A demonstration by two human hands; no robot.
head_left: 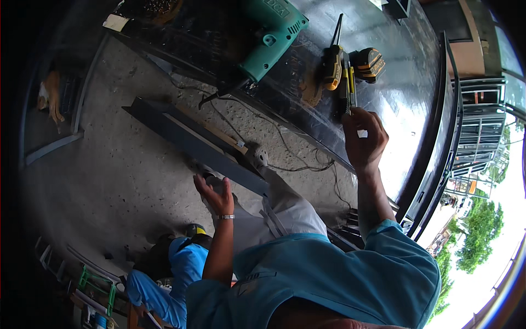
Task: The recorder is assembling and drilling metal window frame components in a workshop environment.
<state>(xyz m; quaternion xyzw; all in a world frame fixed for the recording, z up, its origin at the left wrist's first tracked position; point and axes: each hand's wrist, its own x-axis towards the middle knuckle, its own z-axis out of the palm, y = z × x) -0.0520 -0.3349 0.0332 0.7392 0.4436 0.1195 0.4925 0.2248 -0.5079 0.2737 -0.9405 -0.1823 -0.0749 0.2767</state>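
Note:
My right hand point(366, 140) is over the dark metal-topped table, its thumb and fingers pinched on the near end of a yellow-and-black utility knife point(352, 88). Beside the knife lie a screwdriver point(332, 68) with a yellow-and-black handle and a tape measure point(369, 64) in a black-and-orange case. My left hand point(218, 197) is lower and to the left, fingers apart and holding nothing. Just past it, a long dark grey metal channel point(203, 151) slants in front of my legs; what supports it is hard to see.
A green power drill point(274, 41) lies at the table's point(307, 118) left part, its cord point(290, 148) trailing to the concrete floor. A person in blue point(183, 274) is low at the left. A dog point(50, 98) lies at far left. Metal frames point(479, 131) stand at the right.

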